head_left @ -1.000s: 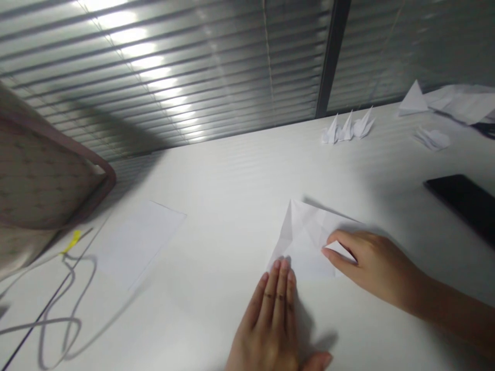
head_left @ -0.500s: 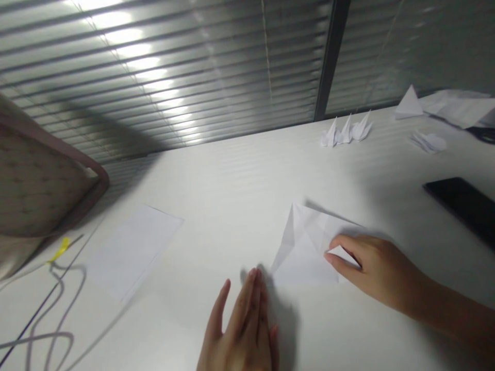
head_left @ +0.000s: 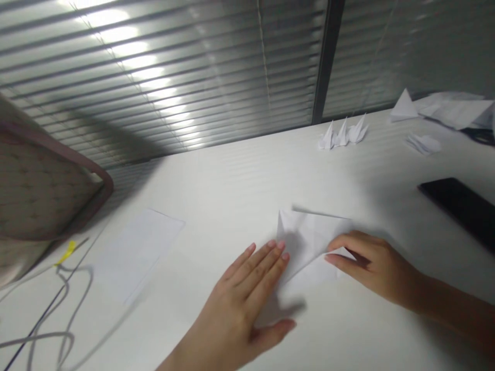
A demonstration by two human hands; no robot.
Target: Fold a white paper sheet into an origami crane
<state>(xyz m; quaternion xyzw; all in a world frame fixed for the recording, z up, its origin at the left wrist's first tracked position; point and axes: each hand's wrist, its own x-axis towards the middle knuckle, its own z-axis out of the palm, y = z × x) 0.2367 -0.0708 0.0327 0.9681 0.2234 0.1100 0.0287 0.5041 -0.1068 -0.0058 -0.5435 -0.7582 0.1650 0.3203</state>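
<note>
A creased white paper lies on the white table, with a fold line running diagonally across it. My right hand pinches the paper's right part between thumb and fingers, lifting a small flap there. At the left edge of the sheet, my left hand rests with its fingers stretched out and the thumb spread away; the fingertips touch the paper.
Folded paper pieces stand near the blinds. More folded paper and a black phone are at the right. Blank sheets, cables and a quilted bag are at the left.
My left hand has moved up and right onto the paper's left edge, its palm turned down. The paper has turned slightly, and my right hand still pinches it.
</note>
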